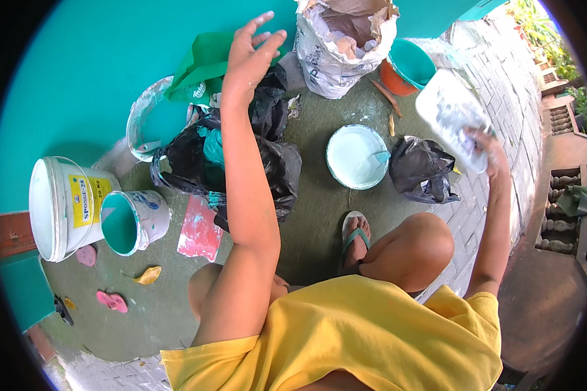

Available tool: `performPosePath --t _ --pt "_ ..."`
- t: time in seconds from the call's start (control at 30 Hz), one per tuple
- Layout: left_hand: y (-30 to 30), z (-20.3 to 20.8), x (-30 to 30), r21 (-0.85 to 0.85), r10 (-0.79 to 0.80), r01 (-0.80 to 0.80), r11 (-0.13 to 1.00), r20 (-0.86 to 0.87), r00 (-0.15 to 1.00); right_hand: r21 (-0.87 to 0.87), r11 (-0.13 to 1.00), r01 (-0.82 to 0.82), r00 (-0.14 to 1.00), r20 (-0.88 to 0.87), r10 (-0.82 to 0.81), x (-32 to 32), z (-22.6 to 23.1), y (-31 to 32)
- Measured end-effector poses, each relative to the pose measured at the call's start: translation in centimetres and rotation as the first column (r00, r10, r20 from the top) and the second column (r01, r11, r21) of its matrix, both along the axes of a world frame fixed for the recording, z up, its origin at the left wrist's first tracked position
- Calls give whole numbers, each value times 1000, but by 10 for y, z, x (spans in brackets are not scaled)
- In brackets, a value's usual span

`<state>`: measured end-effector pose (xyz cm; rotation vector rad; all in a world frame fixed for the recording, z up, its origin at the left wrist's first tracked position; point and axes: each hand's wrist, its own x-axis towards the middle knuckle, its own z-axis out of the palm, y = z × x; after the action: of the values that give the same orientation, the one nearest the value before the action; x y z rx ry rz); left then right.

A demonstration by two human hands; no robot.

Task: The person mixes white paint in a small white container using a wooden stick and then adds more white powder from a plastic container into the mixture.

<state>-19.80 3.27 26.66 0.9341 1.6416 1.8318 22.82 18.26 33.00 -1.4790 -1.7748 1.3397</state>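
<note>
My left hand (253, 55) is raised at the top, near a green sheet (199, 62) and the open paper sack (332, 68). Its fingers are spread and hold nothing; whitish smears mark the fingertips. On the right, my right hand (490, 151) grips a white plastic container (445, 107) smeared with grey-white residue, held up off the ground. Between my arms stands a round tub (353, 166) of pale bluish-white paste, with a teal tool (379, 158) resting in it at the right rim. Beside that tub lies a crumpled black plastic bag (424, 171).
An orange bucket (396, 81) with a teal inside stands beside the sack. Black bags (277, 173) lie beyond my left forearm. At left are a white lidded bucket (49, 208), a smaller tub (153, 215), a red board (199, 228) and a pink slipper (112, 301). A teal wall (98, 72) rises behind.
</note>
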Motion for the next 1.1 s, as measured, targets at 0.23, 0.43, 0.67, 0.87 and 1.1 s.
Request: performPosePath --t 0.23,0.43,0.67,0.87,1.1 --pt "-16 17 -2 116 22 -18 993 -33 999 42 996 -82 996 -45 83 6 -101 -23" --pt "-17 16 2 115 17 -13 993 -40 999 205 964 -172 971 200 131 10 -140 -14" --pt "-18 14 -3 104 28 -24 994 -35 999 178 971 -160 972 202 123 23 -157 -9" --pt "-15 12 -1 83 28 -25 996 -29 999 253 951 -180 950 295 102 41 -168 0" --pt "-14 10 -1 70 19 -16 997 -33 999 314 918 -240 893 443 82 36 -154 -5"
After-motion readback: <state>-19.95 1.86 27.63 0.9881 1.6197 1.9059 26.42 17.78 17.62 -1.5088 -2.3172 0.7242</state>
